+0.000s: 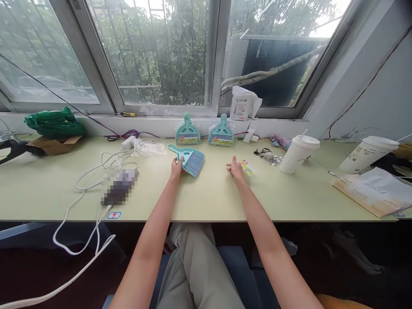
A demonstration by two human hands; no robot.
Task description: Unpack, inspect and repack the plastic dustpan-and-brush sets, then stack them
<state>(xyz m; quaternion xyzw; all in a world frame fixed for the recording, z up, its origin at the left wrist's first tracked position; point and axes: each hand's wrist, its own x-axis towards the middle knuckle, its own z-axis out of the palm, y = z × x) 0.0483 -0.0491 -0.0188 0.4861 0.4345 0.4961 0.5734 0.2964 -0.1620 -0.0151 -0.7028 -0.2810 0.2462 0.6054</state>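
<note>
A teal mini brush and dustpan set [193, 162] is held just above the table, tilted with its bristles to the right. My left hand [177, 166] is closed on its left side. My right hand [234, 166] has its fingers apart, over the table to the right of the set. Beside that hand lies a colourful card in clear wrap [246, 168], partly blurred. Two more teal sets in clear packaging, one on the left [188, 131] and one on the right [221, 132], stand upright against the wall below the window.
On the pale table [206, 201], a blurred device [119, 187], white cables and crumpled clear plastic [149, 148] lie left. A green bag [54, 122] sits back left. Keys [264, 152], white cups [298, 154] and a tissue pack [375, 191] are right.
</note>
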